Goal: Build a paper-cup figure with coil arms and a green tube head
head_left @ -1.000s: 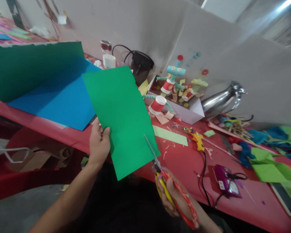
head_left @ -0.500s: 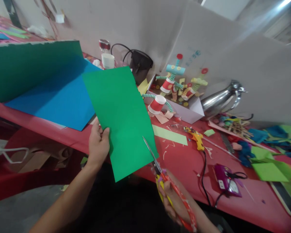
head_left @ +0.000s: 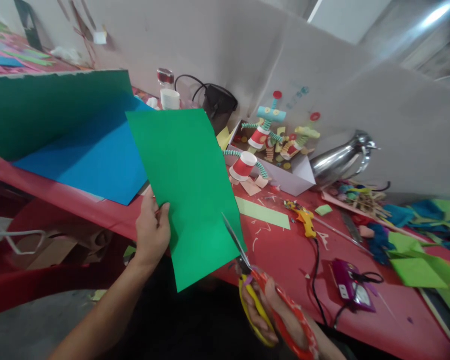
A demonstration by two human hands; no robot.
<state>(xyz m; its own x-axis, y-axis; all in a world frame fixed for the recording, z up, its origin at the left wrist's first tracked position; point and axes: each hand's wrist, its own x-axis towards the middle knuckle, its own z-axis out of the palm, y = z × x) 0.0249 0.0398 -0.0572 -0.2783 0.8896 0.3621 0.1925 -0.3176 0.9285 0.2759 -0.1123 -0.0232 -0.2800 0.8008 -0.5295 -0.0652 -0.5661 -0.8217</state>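
Observation:
My left hand grips a green sheet of paper by its left edge, thumb on the front and fingers behind. The sheet is tilted above the table's front edge. In my right hand is a pair of scissors with one red and one yellow handle, the handles spread apart. One blade lies over the sheet's face near its lower right corner; the other blade is mostly hidden behind the paper. Left of the sheet, a large blue sheet lies on the table.
On the red table lie a yellow glue gun, a pale green strip and a purple device. Farther back are a red-and-white cup figure, a white box of paper figures, and a metal jug.
The scissor handles have spread wider, with the yellow one swinging away from the red one. My left hand keeps its hold on the green sheet. The whole view has shifted slightly.

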